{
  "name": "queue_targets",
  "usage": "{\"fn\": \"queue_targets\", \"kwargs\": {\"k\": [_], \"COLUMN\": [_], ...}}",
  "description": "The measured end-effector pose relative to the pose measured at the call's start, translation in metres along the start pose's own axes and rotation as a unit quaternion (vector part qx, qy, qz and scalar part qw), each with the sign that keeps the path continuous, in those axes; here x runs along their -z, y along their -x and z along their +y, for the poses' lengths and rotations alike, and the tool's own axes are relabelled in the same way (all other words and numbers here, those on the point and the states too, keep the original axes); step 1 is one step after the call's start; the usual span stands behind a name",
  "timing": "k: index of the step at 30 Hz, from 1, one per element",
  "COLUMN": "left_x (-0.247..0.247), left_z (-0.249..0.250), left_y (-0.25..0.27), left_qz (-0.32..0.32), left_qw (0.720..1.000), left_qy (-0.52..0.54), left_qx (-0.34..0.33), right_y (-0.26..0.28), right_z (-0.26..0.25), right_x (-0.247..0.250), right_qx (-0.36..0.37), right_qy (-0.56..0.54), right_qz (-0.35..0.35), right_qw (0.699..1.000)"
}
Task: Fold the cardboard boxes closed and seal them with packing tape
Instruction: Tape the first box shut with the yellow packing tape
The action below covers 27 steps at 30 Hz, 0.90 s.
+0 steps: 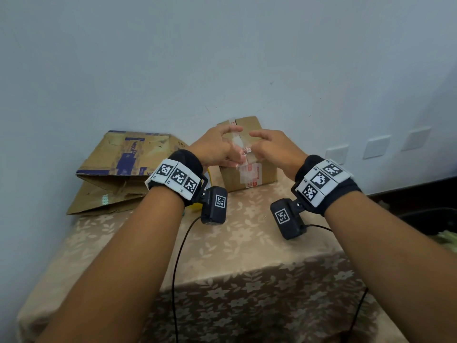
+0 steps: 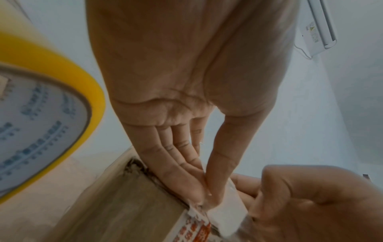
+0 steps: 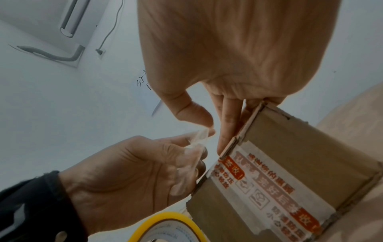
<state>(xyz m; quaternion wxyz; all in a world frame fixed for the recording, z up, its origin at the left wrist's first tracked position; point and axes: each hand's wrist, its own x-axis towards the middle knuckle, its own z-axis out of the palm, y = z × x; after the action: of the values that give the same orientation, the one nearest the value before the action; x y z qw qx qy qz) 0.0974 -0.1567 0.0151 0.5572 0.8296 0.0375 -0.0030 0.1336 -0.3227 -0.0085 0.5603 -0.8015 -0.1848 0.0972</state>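
A small cardboard box [image 1: 262, 174] with red-printed tape down its front stands on the table near the wall. Both hands are over its top. My left hand [image 1: 232, 151] pinches a crumpled strip of clear tape [image 3: 196, 147] between thumb and fingers, right at the box's top front edge [image 2: 223, 211]. My right hand [image 1: 262, 142] has its fingers [image 3: 226, 131] lying straight against the top edge of the box [image 3: 290, 163], and its thumb tip just touches the free end of the strip. A yellow tape roll [image 2: 51, 114] lies by my left wrist.
A flattened cardboard box [image 1: 128, 169] with blue print leans at the left against the wall. The table [image 1: 247, 243] wears a floral cloth, and cables hang from both wrists. Wall sockets [image 1: 376, 146] and a dark object [image 1: 432, 219] are on the right.
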Motion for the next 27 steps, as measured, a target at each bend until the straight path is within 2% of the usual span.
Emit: {"fn": "queue_targets", "kwargs": {"k": [18, 27], "left_x": [0.002, 0.002], "left_z": [-0.005, -0.006], "left_y": [-0.004, -0.006], "left_qz": [0.023, 0.021], "left_qw": [0.998, 0.998], "left_qy": [-0.049, -0.058], "left_qx": [0.017, 0.015], "right_y": [-0.016, -0.018], "right_z": [0.016, 0.023], "right_x": [0.007, 0.007], "right_qx": [0.002, 0.027], "right_qy": [-0.058, -0.034], "right_qz": [-0.046, -0.056], "right_qw": [0.997, 0.998]}}
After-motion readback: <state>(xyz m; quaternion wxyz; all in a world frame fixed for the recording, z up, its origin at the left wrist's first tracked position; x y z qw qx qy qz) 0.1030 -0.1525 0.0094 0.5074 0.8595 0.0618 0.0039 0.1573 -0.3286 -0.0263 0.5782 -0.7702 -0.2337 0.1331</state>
